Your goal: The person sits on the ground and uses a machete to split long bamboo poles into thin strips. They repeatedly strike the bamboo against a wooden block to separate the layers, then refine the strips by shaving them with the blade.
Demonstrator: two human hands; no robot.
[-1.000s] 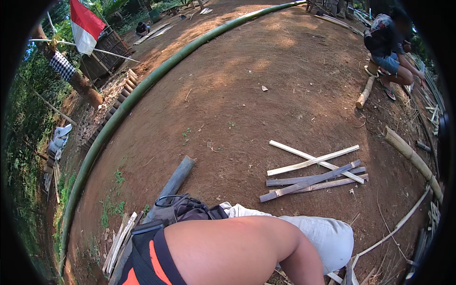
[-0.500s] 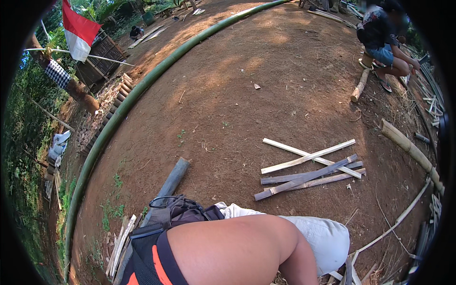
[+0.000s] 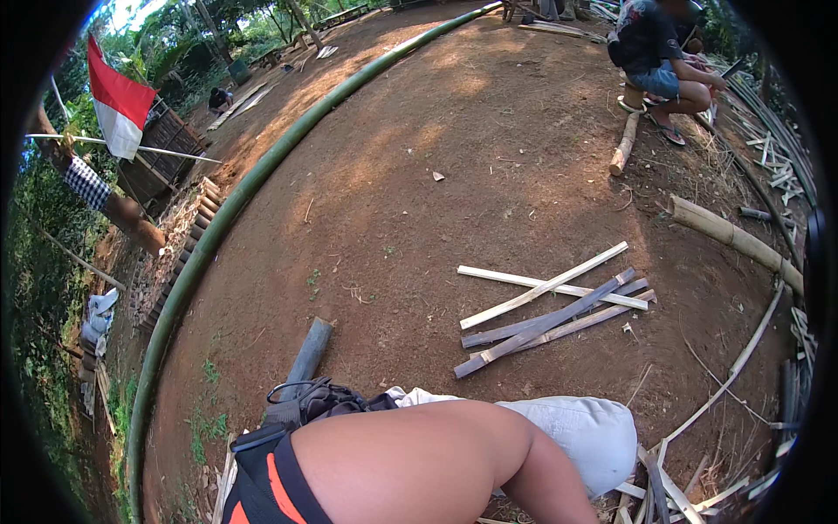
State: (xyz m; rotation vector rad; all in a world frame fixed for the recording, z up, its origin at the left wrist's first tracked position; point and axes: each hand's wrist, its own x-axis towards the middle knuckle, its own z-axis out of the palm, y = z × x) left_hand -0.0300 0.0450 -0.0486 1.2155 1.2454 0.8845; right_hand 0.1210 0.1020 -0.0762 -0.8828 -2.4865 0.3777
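Note:
Neither of my hands is in the picture. A bare bent arm of mine, which looks like the left, comes from a black and orange sleeve at the lower left. It reaches across to the right, and past the elbow its forearm drops out of the lower edge, so the hand and anything in it are hidden. Under the arm shows my knee in pale trousers. Just ahead, pale split bamboo strips and darker strips lie crossed on the brown soil.
Next to my sleeve lies a dark bag, with a grey-green bamboo pole beyond it. A long green bamboo pole curves along the left. Cut strips lie at the lower right, near a thick bamboo pole. A person sits at the far right.
The view has turned a little, so the ground and strips sit further left. More cut strips show at the lower right. My arm stays bent across the lower edge.

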